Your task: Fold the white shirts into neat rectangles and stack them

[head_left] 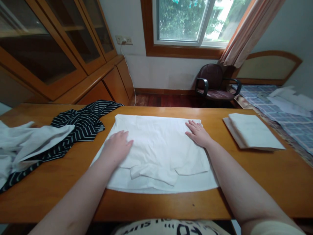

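Observation:
A white garment (156, 143), probably a shirt, lies partly folded over itself in front of me. Its upper layer ends in an uneven, rumpled edge, and a lower layer shows beneath it toward me. My left hand (117, 145) rests on the cloth's left side with the fingers loosely spread. On the upper right corner my right hand (197, 133) lies flat, palm down, fingers apart. Neither hand grips the fabric.
The wooden table (171, 207) carries a black striped garment (83, 120) and crumpled white cloth (31, 140) at left. Folded white clothing (254, 130) sits at right. Beyond stand a cabinet (97, 78), an office chair (215, 81) and a bed (288, 111).

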`<state>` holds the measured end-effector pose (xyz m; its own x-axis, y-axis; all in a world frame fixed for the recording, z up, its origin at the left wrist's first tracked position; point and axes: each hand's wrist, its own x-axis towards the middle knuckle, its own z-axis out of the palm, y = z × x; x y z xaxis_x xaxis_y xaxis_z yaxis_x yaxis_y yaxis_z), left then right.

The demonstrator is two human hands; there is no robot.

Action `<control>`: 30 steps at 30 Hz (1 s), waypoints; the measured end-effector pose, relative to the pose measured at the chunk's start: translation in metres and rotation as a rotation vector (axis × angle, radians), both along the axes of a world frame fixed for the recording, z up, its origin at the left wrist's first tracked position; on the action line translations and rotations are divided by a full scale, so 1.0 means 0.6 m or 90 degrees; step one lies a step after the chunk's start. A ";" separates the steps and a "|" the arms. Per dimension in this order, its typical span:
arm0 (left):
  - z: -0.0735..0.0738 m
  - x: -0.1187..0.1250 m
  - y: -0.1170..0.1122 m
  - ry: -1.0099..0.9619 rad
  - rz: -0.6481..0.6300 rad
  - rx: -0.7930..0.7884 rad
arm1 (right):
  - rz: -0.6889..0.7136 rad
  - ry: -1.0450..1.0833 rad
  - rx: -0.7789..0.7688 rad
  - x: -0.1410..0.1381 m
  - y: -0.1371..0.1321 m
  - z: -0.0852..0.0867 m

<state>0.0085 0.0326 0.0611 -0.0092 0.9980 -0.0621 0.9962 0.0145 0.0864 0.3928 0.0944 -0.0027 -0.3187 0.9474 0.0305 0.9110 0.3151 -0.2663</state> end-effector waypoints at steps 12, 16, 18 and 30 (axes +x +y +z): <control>-0.036 -0.130 0.022 -0.098 0.309 -0.022 | -0.261 -0.039 -0.219 0.073 -0.062 0.083; -0.037 -0.132 0.025 -0.082 0.309 -0.076 | -0.288 0.044 -0.241 0.059 -0.114 0.069; -0.037 -0.132 0.025 -0.074 0.298 -0.093 | -0.324 0.162 -0.264 0.044 -0.135 0.063; -0.046 -0.140 0.030 -0.153 0.292 -0.036 | -0.554 0.575 -0.323 0.033 -0.089 0.049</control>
